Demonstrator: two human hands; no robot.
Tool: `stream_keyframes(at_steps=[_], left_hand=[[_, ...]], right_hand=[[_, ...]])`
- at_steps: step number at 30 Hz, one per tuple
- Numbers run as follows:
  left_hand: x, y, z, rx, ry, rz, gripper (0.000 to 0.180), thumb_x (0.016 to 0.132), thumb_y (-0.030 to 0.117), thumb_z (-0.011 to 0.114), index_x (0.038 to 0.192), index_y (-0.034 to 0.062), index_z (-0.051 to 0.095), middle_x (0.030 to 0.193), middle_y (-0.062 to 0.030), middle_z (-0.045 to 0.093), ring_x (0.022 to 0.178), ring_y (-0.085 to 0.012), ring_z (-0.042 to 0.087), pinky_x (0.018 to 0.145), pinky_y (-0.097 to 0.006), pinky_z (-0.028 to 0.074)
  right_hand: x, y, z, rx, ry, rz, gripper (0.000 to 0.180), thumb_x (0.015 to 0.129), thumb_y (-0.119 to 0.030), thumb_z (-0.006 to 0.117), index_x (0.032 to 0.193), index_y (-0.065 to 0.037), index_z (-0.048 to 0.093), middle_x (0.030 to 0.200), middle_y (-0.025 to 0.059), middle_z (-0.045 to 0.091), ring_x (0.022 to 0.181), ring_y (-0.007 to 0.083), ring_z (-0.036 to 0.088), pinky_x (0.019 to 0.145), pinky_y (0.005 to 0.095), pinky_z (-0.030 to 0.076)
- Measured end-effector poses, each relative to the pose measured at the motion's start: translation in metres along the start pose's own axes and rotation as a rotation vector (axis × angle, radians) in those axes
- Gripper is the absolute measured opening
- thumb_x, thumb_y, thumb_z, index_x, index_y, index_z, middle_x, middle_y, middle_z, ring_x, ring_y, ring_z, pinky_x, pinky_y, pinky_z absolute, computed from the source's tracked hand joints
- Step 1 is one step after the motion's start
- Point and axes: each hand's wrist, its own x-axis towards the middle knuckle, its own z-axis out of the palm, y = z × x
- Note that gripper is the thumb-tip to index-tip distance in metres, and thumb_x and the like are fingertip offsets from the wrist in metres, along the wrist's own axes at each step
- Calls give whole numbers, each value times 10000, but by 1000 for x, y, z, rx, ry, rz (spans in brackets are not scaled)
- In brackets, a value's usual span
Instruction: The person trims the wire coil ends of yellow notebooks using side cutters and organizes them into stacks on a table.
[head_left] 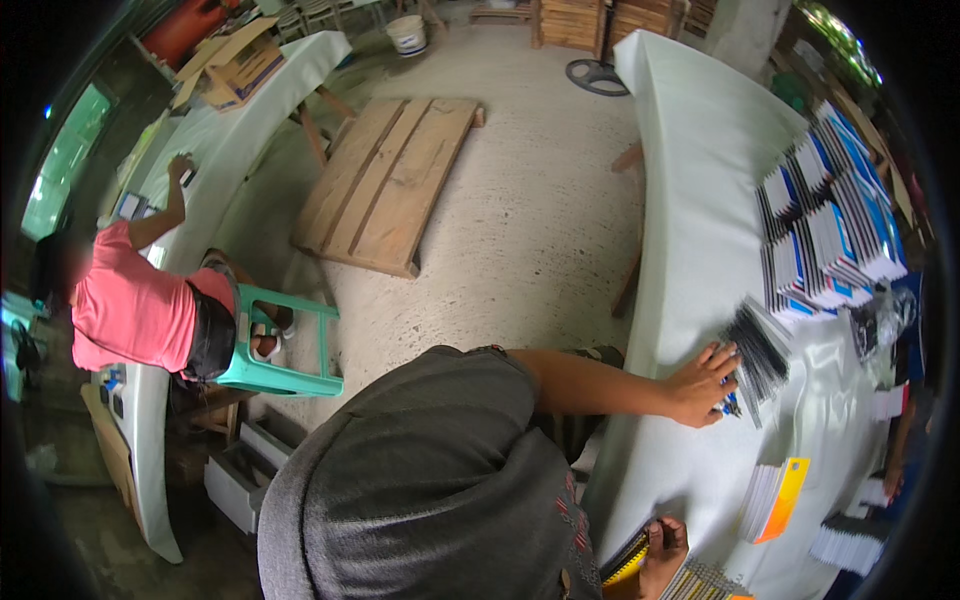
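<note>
My left hand point(703, 385) reaches across the white-covered table on the right, fingers bent over a small blue-and-dark object point(731, 404) that I cannot make out. Beside its fingertips lies a bundle of black binding spirals point(757, 355). Near the lower edge my right hand point(662, 560) is closed on a yellow notebook point(624, 572) with a black spiral along its edge; my body and the frame's rim hide part of it. A row of spiral-bound edges point(700, 582) sits right by that hand. Farther right, a small stack with an orange-yellow cover point(778, 500) stands on the table.
Stacks of blue-and-white notebooks point(830, 215) fill the table's far right, with clear plastic wrap point(885, 320) by them. A wooden pallet point(390, 180) lies on the floor. At left, a person in pink point(135, 300) sits on a green stool point(285, 345) at another table.
</note>
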Motion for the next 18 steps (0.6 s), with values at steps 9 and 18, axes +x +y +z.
stream_keyframes(at_steps=[9,18], left_hand=[[-29,10,12,130,171,-100,666,784,419,625,1289,2,503,1390,-227,363,1322,-375,268,1075,-580,174],[-45,13,13,138,207,-73,594,801,386,623,1253,19,504,1244,-153,461,1196,-285,376,977,-436,268]], right_hand=[[1,-55,6,-280,-63,263,235,925,-153,596,1080,22,610,975,84,618,900,196,553,827,317,448],[25,-58,-12,-320,-352,266,349,948,-252,580,1171,17,572,1036,100,597,916,209,553,830,321,453]])
